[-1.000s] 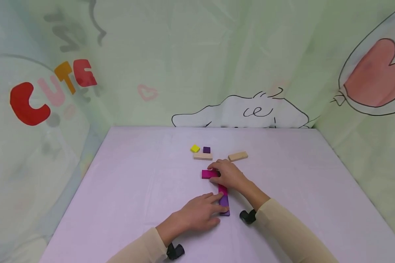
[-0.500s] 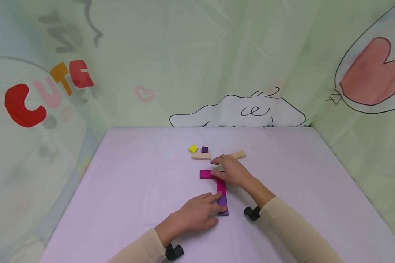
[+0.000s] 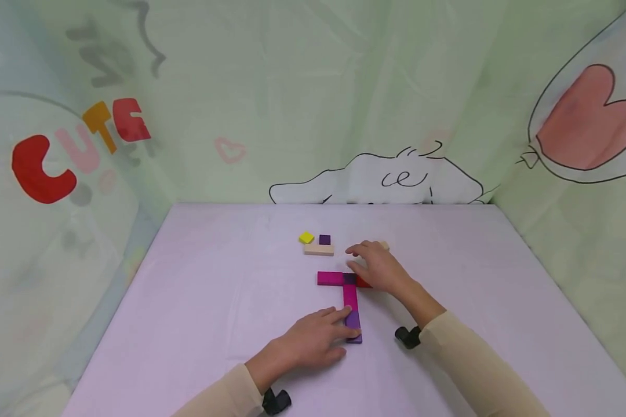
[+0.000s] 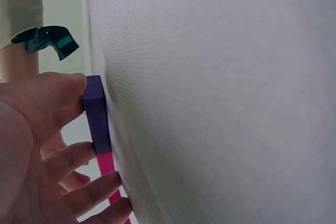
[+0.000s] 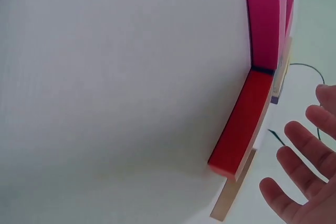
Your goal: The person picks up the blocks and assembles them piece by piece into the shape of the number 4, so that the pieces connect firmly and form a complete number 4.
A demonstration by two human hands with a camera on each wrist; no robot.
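Note:
In the head view, flat blocks form a T shape on the table. Its stem is a purple block point(image 3: 353, 320) and a magenta block point(image 3: 350, 296). Along the top lie another magenta block point(image 3: 330, 278), a small dark square block point(image 3: 349, 278) and a red block point(image 3: 363, 283), partly hidden. My left hand point(image 3: 310, 339) rests beside the stem, its extended fingers touching the purple block; the left wrist view shows the thumb at that block's end point(image 4: 96, 114). My right hand point(image 3: 381, 267) hovers over the red block's side with fingers spread, holding nothing; the right wrist view shows it apart from the red block point(image 5: 241, 124).
Behind the T lie a plain wooden block point(image 3: 319, 250), a yellow block point(image 3: 306, 237) and a small dark purple block point(image 3: 324, 239). Another wooden block point(image 3: 384, 245) is mostly hidden behind my right hand. A printed cloth backdrop point(image 3: 240, 104) surrounds the white table point(image 3: 198, 289).
My right hand has let go at the top of the T and moved right, uncovering the dark square and part of the red block. My left hand stays in place.

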